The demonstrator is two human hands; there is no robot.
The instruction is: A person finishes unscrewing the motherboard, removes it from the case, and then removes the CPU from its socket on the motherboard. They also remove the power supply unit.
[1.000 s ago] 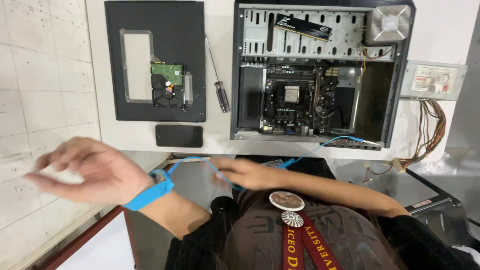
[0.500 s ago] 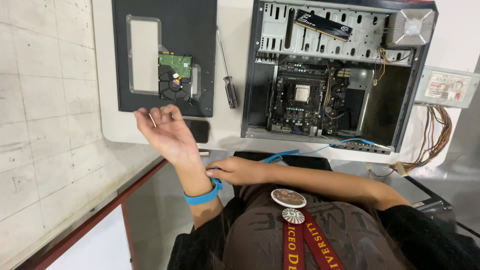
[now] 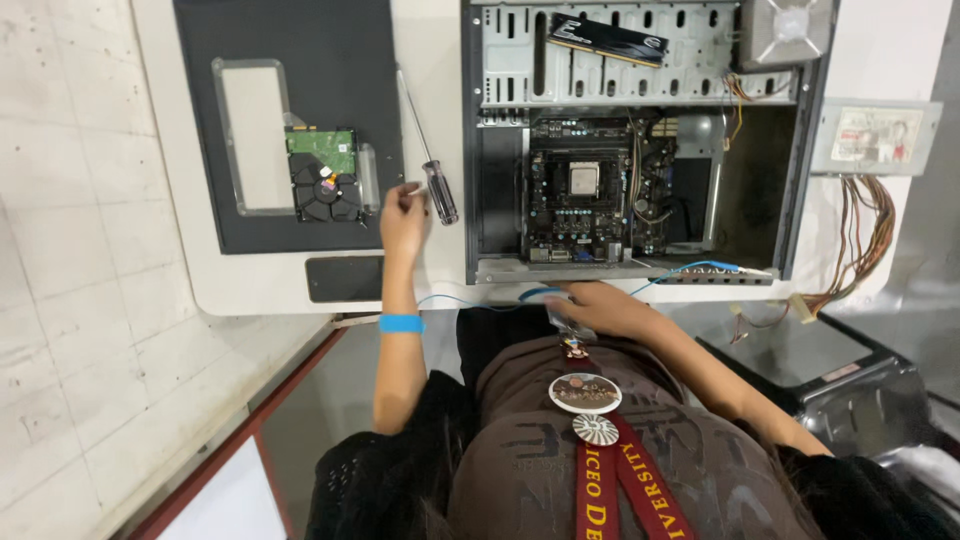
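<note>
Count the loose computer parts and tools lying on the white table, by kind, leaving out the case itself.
Hard drive: 1
Screwdriver: 1
Black side panel: 1
Power supply: 1
Black phone: 1
Total: 5

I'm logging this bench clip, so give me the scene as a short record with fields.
left hand: raised over the table, fingers beside the screwdriver handle; grip unclear
right hand: at the table's near edge, by the blue cable
computer case: open, motherboard showing
hard drive: on the black side panel
power supply: right of the case
</note>
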